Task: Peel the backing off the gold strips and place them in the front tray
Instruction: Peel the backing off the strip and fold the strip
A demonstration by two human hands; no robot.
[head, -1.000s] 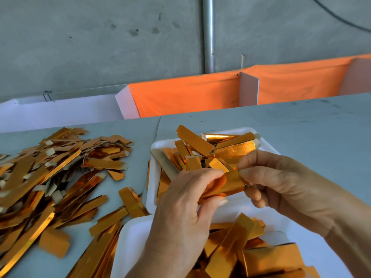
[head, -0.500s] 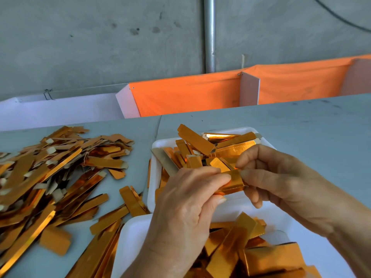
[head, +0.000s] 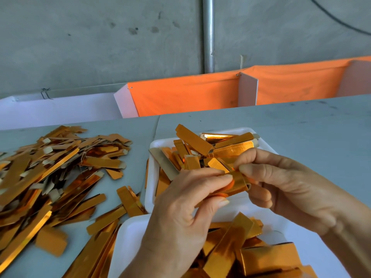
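Between my two hands I hold one short gold strip (head: 239,184), above the gap between two white trays. My left hand (head: 186,213) pinches its left part between thumb and fingers. My right hand (head: 281,181) pinches its right end with thumb and forefinger. The far white tray (head: 152,195) holds several gold strips. The near white tray (head: 128,241) at the bottom edge also holds a heap of gold pieces (head: 251,255).
A big loose pile of gold strips (head: 46,173) covers the grey table on the left, and a few lie by the near tray's left rim. Orange cloth bins (head: 184,95) and a white bin stand behind the table, before a concrete wall with a metal pipe.
My hands have drawn closer together on the strip and lifted slightly. Less of the strip shows between my fingers than one second ago.
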